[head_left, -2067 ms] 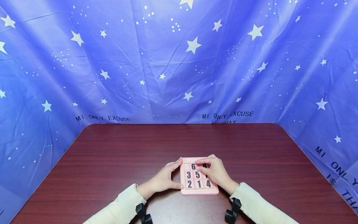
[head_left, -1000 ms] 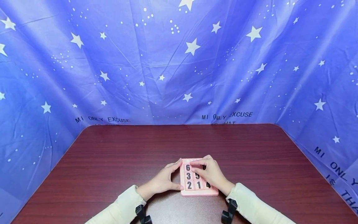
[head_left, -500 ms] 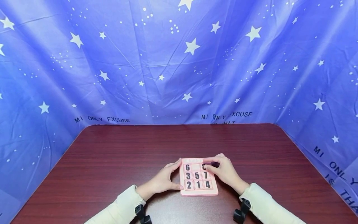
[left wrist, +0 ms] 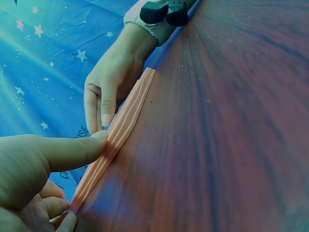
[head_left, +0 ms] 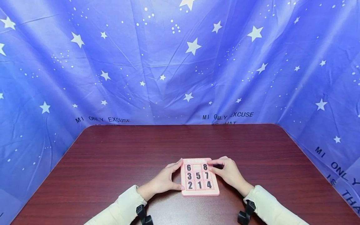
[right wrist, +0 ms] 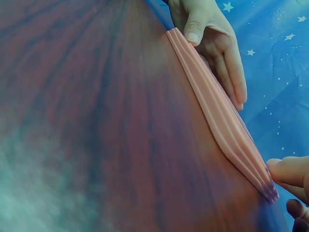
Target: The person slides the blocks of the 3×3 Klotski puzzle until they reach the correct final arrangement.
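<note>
Here is the left hand [head_left: 163,180], its grasp set on the pink number puzzle [head_left: 200,193]; the thumb sits at the near left corner, the forefinger up at the far left one; the puzzle lies flat on the dark red wooden table [head_left: 126,150], nearer the person than the far edge; and across on the other side comes the right hand [head_left: 229,172], thumb and forefinger reaching to the far right corner, beside the 8 tile [head_left: 205,167]; those two fingertips stand apart, clenched round nothing, and whether they touch the tile or just the rim, I cannot tell; along the top row we have the 6 tile [head_left: 188,168] at the left, a pale square [head_left: 197,167] in the middle, then the 8; below run 3, 5, 7, and nearest the person 2, 1, 4; both wrists come out of cream sleeves [head_left: 121,203]; behind it all hangs a blue backdrop [head_left: 157,47], scattered with white stars.
</note>
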Motion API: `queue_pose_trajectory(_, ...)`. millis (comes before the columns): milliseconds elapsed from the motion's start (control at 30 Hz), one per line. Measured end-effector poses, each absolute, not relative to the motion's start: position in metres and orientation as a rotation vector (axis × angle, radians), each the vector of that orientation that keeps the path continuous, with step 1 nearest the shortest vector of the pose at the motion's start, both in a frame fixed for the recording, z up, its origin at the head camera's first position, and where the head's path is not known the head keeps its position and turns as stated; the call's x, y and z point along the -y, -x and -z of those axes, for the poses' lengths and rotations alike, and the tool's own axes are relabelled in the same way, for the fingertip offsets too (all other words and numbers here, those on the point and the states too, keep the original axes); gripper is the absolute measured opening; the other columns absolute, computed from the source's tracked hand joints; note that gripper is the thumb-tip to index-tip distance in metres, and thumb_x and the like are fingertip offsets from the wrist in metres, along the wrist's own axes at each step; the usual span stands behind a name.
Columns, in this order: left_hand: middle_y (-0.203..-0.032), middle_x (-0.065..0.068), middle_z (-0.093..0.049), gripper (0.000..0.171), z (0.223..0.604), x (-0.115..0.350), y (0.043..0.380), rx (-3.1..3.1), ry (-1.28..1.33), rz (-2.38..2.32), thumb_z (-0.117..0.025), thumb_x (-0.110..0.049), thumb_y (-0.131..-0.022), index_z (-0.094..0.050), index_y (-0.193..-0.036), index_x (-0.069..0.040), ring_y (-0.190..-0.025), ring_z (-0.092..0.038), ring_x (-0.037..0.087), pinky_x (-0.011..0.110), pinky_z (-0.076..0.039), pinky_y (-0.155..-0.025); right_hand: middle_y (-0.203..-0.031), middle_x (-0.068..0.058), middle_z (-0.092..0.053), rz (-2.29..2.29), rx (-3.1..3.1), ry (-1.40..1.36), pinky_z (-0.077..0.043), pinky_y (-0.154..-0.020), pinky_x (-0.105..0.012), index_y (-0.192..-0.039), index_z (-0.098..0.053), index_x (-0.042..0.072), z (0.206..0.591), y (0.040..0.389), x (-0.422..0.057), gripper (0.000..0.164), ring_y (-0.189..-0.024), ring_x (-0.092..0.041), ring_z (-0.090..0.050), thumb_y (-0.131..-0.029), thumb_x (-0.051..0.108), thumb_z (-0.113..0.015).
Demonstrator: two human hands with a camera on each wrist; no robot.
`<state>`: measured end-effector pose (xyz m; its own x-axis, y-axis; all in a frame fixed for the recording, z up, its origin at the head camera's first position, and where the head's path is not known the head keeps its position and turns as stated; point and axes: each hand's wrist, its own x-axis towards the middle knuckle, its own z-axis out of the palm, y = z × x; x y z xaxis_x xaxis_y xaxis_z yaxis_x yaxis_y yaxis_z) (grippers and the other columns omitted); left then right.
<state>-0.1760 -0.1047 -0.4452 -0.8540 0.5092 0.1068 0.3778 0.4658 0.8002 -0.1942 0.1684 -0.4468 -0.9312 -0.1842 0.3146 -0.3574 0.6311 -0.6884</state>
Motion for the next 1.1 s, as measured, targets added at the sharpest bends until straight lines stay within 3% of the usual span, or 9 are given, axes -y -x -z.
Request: queue_pose_trajectory(1100, -0.150, 0.018, -0.031, 0.097, 0.444, 0.105, 0.175, -2.556, -0.781, -1.349, -0.084, -0.017, -0.065, -0.032, -0.143, 0.005, -0.132, -0.034, 0.033, 0.052, -0.024, -0.109, -0.075, 0.006, -0.061, -1.310, 2.603, -0.458, -0.039, -0.060, -0.022, -0.089, -0.078, 0.017, 0.451, 0.198, -0.145, 0.021, -0.071, -0.011, -0.048, -0.070, 0.008, -0.081)
